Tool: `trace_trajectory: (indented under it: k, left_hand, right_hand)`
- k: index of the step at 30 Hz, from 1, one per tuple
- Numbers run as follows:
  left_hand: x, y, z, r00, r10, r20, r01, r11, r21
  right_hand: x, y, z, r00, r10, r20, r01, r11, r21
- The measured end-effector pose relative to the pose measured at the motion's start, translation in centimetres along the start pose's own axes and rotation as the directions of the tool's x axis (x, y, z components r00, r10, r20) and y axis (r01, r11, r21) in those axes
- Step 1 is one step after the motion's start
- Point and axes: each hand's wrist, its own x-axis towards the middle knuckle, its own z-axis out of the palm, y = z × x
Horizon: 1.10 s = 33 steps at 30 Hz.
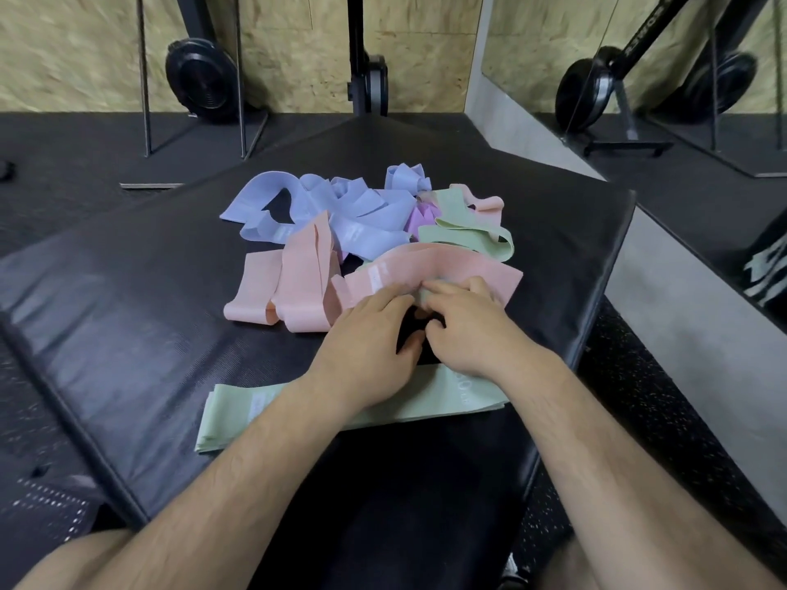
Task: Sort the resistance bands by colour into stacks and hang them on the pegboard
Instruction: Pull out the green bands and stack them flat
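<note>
Fingers point(445, 288) of the right hand point(468, 334) are curling over a sliver of green band point(427, 296) that is showing beneath the long peach band point(447, 266). Whether they are gripping it cannot be told. The left hand point(368, 334), with fingers nearly straight and released, is pressing on that peach band's near edge, thumb touching the right thumb. The peach band is overlying and hiding most of the green band.

At 6 o'clock, under both wrists, a flat green stack point(238, 413) is lying. At 10 o'clock folded peach bands point(298, 283) are resting. At 12 o'clock blue bands point(362, 206) are tangling, with a purple band point(415, 219) just beside them. At 1 o'clock loose green bands point(464, 232) are looping.

All are lying on a black padded mat point(127, 291). Beyond it, weight plates point(200, 78) are standing against a chipboard wall point(426, 44).
</note>
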Motion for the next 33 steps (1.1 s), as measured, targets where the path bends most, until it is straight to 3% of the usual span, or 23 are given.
trace_trajectory:
  k: [6,13,17,22,27,33]
  left_hand:
    - [0.1,-0.1,-0.2,0.998,-0.039,-0.049,0.04,0.999,0.011]
    - [0.5,-0.9,-0.7,0.993,0.015,-0.121,-0.014,1.0,0.013]
    - [0.7,-0.9,-1.5,0.987,-0.01,-0.162,-0.005,0.996,-0.092]
    - [1.0,-1.2,-2.2,0.971,-0.094,-0.218,0.057,0.984,-0.168]
    - [1.2,-0.7,-1.7,0.957,-0.089,-0.277,0.01,0.961,-0.277]
    - [1.7,0.0,-1.9,0.923,-0.027,-0.384,-0.119,0.928,-0.353]
  right_hand:
    - [0.0,-0.3,0.5,0.998,-0.014,0.057,0.017,0.999,-0.05]
    - [-0.5,-0.3,-0.4,0.974,-0.08,-0.211,0.088,0.996,0.028]
    - [-0.5,0.0,-0.9,0.88,-0.166,-0.444,0.24,0.964,0.114]
    - [-1.2,-0.2,-2.3,0.708,-0.121,-0.696,0.408,0.874,0.264]
    - [-2.0,-0.5,-2.5,0.675,-0.136,-0.725,0.473,0.834,0.284]
    - [-3.4,-1.1,-3.0,0.733,-0.116,-0.671,0.52,0.731,0.442]
